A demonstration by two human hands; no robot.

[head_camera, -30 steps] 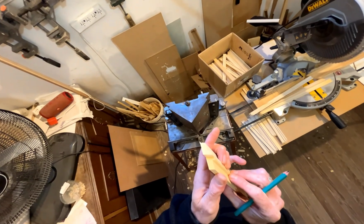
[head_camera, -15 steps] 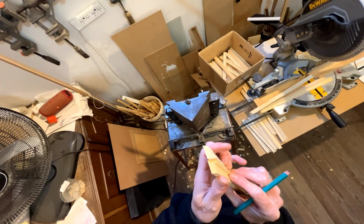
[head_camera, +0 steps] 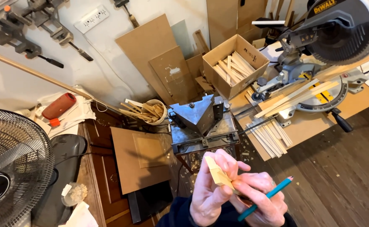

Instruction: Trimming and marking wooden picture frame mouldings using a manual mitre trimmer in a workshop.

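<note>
A short wood strip (head_camera: pixel 219 175) is pinched by the left hand (head_camera: pixel 212 193) and steadied by the right hand (head_camera: pixel 260 197), which also grips a blue pencil (head_camera: pixel 265 197). Beyond it, a cardboard box (head_camera: pixel 251 56) holds wood strips (head_camera: pixel 231 68); a bucket (head_camera: pixel 161 111) holds sticks (head_camera: pixel 140 111).

Woodworking workshop: miter saw (head_camera: pixel 336 38), wall-hung clamps (head_camera: pixel 29 25), wood strips (head_camera: pixel 270 134), sawdust.

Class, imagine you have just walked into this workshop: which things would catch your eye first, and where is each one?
Low in the middle, the left hand holds a short pale wood strip while the right hand grips a teal pencil. At the upper right a large mitre saw stands on a bench, with long wood strips across its base. A dark round fan fills the lower left.
</note>
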